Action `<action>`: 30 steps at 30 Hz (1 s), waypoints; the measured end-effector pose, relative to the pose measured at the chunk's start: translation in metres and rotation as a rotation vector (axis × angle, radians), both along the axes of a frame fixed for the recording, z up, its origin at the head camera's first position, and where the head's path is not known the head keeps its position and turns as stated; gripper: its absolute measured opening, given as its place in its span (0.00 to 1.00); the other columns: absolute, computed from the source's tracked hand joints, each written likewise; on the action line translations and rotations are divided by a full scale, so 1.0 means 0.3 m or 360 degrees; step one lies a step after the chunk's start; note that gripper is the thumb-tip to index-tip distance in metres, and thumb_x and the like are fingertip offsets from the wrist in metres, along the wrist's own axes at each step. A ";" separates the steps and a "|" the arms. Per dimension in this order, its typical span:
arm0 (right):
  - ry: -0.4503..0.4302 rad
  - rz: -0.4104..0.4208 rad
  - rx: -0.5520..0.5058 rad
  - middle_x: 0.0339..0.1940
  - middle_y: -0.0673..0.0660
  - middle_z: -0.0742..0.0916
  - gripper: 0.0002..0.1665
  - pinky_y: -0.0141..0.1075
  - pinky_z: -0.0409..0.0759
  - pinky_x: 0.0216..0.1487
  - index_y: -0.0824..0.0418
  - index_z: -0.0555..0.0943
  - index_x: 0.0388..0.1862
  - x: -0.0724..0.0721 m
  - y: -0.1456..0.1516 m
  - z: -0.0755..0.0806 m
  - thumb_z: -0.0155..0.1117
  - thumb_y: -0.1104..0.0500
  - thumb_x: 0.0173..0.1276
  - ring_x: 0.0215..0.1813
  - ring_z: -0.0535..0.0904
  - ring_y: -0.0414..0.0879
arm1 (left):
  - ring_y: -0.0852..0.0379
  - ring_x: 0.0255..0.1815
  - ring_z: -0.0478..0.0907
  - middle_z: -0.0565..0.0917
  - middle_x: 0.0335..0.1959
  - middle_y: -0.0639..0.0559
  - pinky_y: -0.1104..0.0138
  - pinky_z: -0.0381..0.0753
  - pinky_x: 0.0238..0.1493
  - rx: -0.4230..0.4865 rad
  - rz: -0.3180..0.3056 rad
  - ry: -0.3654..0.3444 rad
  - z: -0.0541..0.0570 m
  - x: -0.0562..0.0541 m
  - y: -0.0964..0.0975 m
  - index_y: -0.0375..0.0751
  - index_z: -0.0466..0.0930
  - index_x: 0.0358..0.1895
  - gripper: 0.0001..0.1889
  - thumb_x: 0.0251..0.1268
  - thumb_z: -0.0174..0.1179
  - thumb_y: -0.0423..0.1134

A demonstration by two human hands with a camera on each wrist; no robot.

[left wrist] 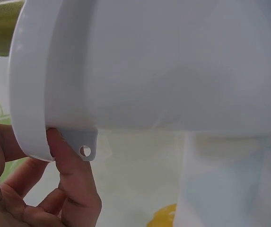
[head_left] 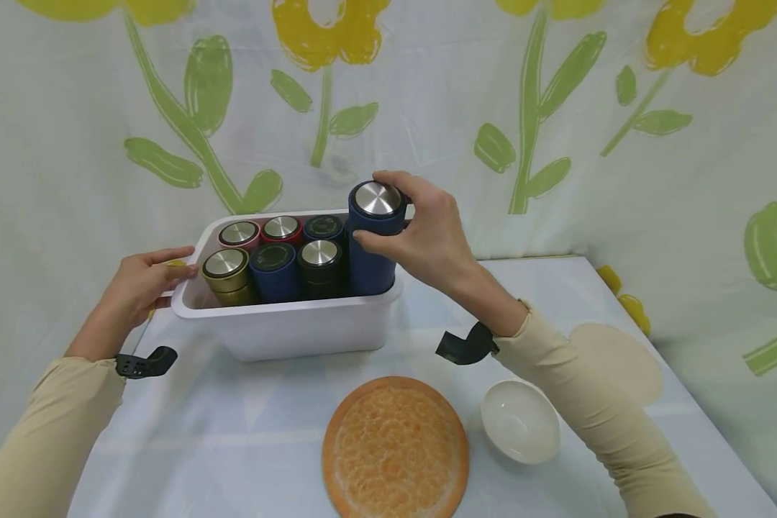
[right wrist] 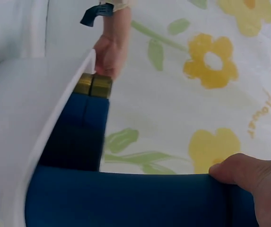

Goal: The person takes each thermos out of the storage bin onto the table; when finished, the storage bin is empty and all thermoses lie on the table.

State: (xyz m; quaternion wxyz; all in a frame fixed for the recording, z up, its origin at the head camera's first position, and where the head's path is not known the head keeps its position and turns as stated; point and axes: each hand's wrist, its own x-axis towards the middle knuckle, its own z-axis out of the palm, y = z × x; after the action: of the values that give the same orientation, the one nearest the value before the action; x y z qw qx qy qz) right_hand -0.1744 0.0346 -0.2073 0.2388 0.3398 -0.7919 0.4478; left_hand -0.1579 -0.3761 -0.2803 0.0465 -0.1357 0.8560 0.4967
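Note:
My right hand (head_left: 437, 230) grips a dark blue thermos bottle (head_left: 372, 266) with a silver lid, thumb and fingers around its upper part. This bottle stands taller than the others, its lower end inside a white plastic tub (head_left: 311, 334). With my left hand (head_left: 139, 284) I hold the tub's rim at its left end; the left wrist view shows fingers (left wrist: 76, 184) curled at the rim beside a small tab with a hole. Several upright bottles fill the tub, among them a gold one (head_left: 226, 273), a blue one (head_left: 274, 270), a black one (head_left: 320, 266) and a red one (head_left: 282, 228).
In front of the tub lies a round, bread-patterned mat (head_left: 395, 450). A white bowl (head_left: 520, 421) sits to its right, near my right forearm. Behind the white table (head_left: 285, 424) hangs a flower-printed curtain (head_left: 427, 108).

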 end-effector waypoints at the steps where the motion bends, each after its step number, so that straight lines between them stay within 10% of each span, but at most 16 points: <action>1: -0.0011 0.0007 -0.0003 0.51 0.54 0.86 0.37 0.34 0.80 0.43 0.65 0.79 0.61 0.004 0.006 0.014 0.82 0.60 0.51 0.51 0.80 0.41 | 0.29 0.72 0.59 0.53 0.77 0.30 0.72 0.78 0.35 0.0001 0.0002 0.0000 -0.002 -0.002 0.000 0.38 0.53 0.79 0.36 0.75 0.55 0.47; 18: 0.0017 0.0029 -0.0129 0.54 0.57 0.85 0.37 0.33 0.77 0.57 0.67 0.78 0.62 0.028 0.101 0.211 0.81 0.62 0.52 0.53 0.81 0.43 | 0.29 0.72 0.58 0.51 0.78 0.30 0.72 0.79 0.35 -0.0002 -0.0004 -0.0029 0.001 -0.010 -0.015 0.39 0.53 0.79 0.36 0.75 0.55 0.48; 30: 0.0048 -0.0233 -0.0167 0.52 0.57 0.86 0.35 0.31 0.76 0.58 0.65 0.81 0.61 -0.005 0.186 0.259 0.80 0.63 0.52 0.50 0.80 0.42 | 0.31 0.71 0.59 0.53 0.78 0.30 0.72 0.80 0.36 0.0019 -0.0016 -0.0047 0.006 -0.019 -0.015 0.39 0.53 0.79 0.37 0.74 0.56 0.48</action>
State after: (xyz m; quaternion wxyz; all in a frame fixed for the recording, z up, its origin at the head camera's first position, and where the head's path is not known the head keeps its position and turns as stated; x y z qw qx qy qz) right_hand -0.1758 0.0904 -0.1296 0.3002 0.2746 -0.7864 0.4649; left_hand -0.1636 -0.3805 -0.2784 0.0624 -0.1385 0.8529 0.4994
